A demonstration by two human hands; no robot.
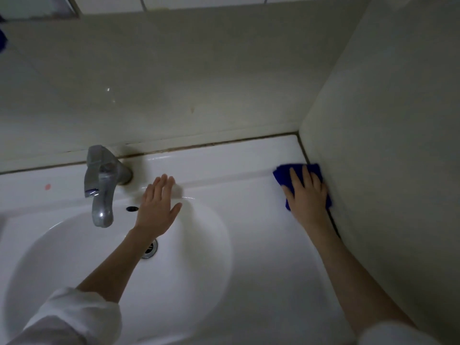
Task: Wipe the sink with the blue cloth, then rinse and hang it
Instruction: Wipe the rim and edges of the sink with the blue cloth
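Observation:
The white sink fills the lower half of the view, with its round basin at the left and a flat ledge at the right. The blue cloth lies folded on the ledge at the far right, against the side wall. My right hand presses flat on the cloth with its fingers straight. My left hand hovers open over the basin's back rim, just right of the tap, fingers straight, holding nothing.
A metal tap stands at the back left of the basin, its spout over the bowl. The drain shows partly behind my left forearm. Tiled walls close in at the back and right.

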